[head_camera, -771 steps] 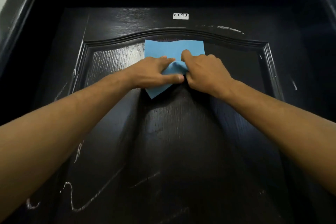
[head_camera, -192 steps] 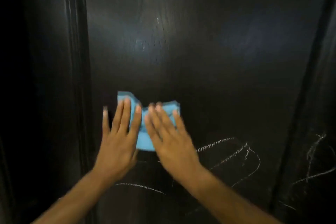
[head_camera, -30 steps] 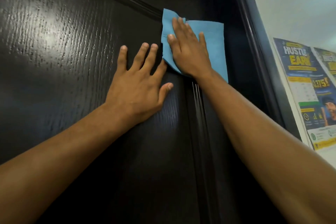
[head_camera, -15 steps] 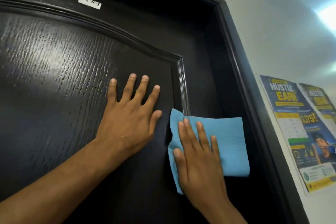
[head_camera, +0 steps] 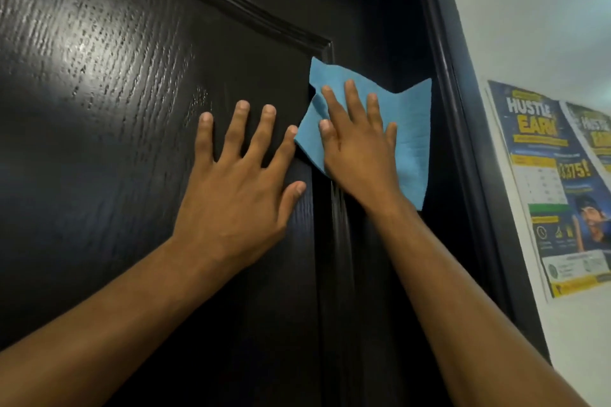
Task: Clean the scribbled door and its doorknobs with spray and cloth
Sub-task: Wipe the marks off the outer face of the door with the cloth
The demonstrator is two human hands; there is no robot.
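Observation:
The black wood-grain door [head_camera: 99, 142] fills most of the view, with a raised panel moulding [head_camera: 325, 46] at its upper right. A blue cloth [head_camera: 410, 139] lies flat against the door's right stile, just below the moulding's corner. My right hand [head_camera: 357, 149] presses on the cloth with straight, spread fingers. My left hand [head_camera: 241, 182] lies flat on the door panel beside it, fingers spread, index finger at the cloth's left edge. No scribbles, doorknobs or spray bottle are in sight.
The black door frame [head_camera: 463, 142] runs down the right of the door. On the pale wall [head_camera: 529, 10] beyond it hang two blue and yellow posters [head_camera: 549, 188].
My right hand has slid the cloth up the right stile toward the moulding corner. The left hand stays flat on the panel. The camera has tilted down.

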